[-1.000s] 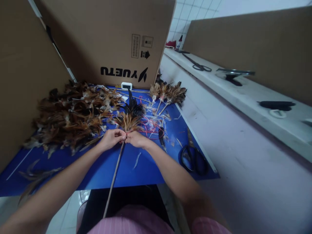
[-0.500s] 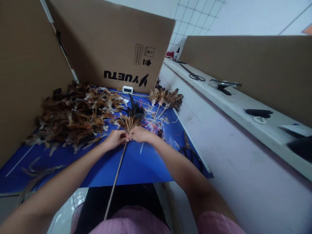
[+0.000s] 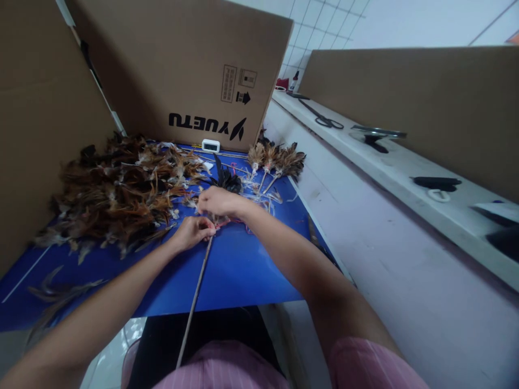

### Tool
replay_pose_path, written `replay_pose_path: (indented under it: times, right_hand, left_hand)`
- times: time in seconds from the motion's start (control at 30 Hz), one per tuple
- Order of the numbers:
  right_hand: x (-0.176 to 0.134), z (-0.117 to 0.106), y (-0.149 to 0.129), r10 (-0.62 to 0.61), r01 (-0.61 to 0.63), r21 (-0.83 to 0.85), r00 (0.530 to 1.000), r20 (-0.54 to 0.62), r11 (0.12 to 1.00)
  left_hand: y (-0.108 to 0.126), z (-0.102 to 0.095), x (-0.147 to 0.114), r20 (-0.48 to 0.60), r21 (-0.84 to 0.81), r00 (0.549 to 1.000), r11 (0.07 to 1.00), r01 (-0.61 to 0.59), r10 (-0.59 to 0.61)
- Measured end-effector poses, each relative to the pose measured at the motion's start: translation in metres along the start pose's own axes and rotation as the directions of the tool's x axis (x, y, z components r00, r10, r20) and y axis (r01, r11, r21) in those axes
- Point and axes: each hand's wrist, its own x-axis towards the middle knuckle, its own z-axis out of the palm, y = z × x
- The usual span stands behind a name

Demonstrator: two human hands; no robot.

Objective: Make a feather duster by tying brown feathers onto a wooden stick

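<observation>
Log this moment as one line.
left hand: pinching at stick, below black feathers; right hand: partly covering feathers, grip unclear; feather pile: on blue table, left side

The blue tabletop (image 3: 243, 270) is covered on the left by a broad heap of brown feathers (image 3: 121, 189), and a few long feathers (image 3: 54, 292) are left loose at the near left edge. A small white display device (image 3: 210, 146) is set at the far edge, near thin sticks (image 3: 233, 155). At the far right, feather bundles (image 3: 279, 161) are laid side by side, with white strips (image 3: 270, 194) and pink string (image 3: 233, 166) strewn nearby. Along the white ledge (image 3: 389, 168) on the right, scissors (image 3: 329, 123), a bottle (image 3: 294, 81) and a black object (image 3: 436, 182) are placed.
</observation>
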Motion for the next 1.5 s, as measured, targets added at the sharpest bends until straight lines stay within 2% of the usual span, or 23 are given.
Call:
replay_pose_path:
  times: [0.1,0.17,0.2,0.23,0.27,0.3,0.37,0.4,0.5,0.6,0.8,1.0,1.1,1.2,1.4,1.5]
  right_hand:
    - [-0.009,-0.021,-0.005,-0.2,0.23,0.168,0.963,-0.179,0.959]
    - [-0.024,-0.028,-0.003,-0.307,0.406,0.194,0.865,-0.398,0.893]
    - [-0.033,-0.027,0.0,-0.314,0.442,0.169,0.813,-0.49,0.881]
    - [-0.042,-0.022,0.006,-0.287,0.424,0.141,0.787,-0.546,0.894]
    - [-0.051,-0.013,0.013,-0.24,0.368,0.121,0.788,-0.567,0.922]
    - [-0.058,-0.001,0.02,-0.197,0.293,0.101,0.822,-0.534,0.951]
    - [-0.07,0.028,0.036,-0.124,0.146,0.025,0.91,-0.396,0.989]
    - [-0.073,0.044,0.043,-0.087,0.077,-0.041,0.934,-0.348,0.996]
    - [-0.073,0.08,0.055,0.011,-0.093,-0.247,0.949,-0.314,0.964]
    - [-0.07,0.094,0.06,0.031,-0.145,-0.306,0.937,-0.349,0.941]
    - [-0.076,0.099,0.063,-0.03,-0.045,-0.202,0.935,-0.355,0.978]
    - [-0.078,0.107,0.069,-0.153,0.089,-0.191,0.923,-0.352,0.978]
    - [-0.074,0.104,0.071,-0.181,0.156,-0.095,0.902,-0.393,0.983]
    - [-0.067,0.097,0.07,-0.138,0.169,0.029,0.885,-0.445,0.985]
    - [-0.056,0.087,0.067,-0.042,0.102,0.156,0.936,-0.349,0.982]
    - [-0.054,0.087,0.069,-0.031,0.107,0.204,0.938,-0.345,0.973]
  left_hand:
    - [-0.003,0.002,0.001,-0.02,-0.044,0.998,0.997,0.059,-0.06]
    - [-0.003,0.003,0.002,-0.024,-0.054,0.997,0.996,0.076,-0.077]
    - [-0.003,0.003,0.001,-0.024,-0.062,0.997,0.995,0.078,-0.079]
    - [-0.002,0.003,0.001,-0.021,-0.073,0.997,0.994,0.076,-0.078]
    - [-0.001,0.002,0.001,-0.015,-0.081,0.997,0.994,0.07,-0.071]
    - [0.0,0.002,0.0,-0.007,-0.084,0.998,0.995,0.059,-0.059]
    - [0.0,0.0,0.0,0.007,-0.071,1.0,0.997,0.029,-0.029]
    - [0.0,0.0,0.0,0.009,-0.057,1.0,0.998,0.017,-0.016]
    - [-0.001,0.0,0.001,0.001,-0.039,1.0,0.999,0.025,-0.025]
    - [-0.002,0.0,0.002,-0.001,-0.052,0.999,0.998,0.047,-0.047]
    - [0.003,-0.001,0.002,0.005,-0.116,0.998,0.991,0.063,-0.063]
    - [0.004,-0.003,0.004,0.033,-0.175,0.994,0.979,0.104,-0.1]
    - [0.001,-0.004,0.003,0.029,-0.189,0.995,0.977,0.101,-0.097]
    - [-0.001,-0.004,0.002,0.009,-0.182,0.998,0.981,0.069,-0.068]
    - [-0.001,-0.007,0.0,0.0,0.078,0.994,0.991,-0.107,0.107]
    - [0.001,-0.009,-0.002,0.015,0.226,0.98,0.954,-0.195,0.197]
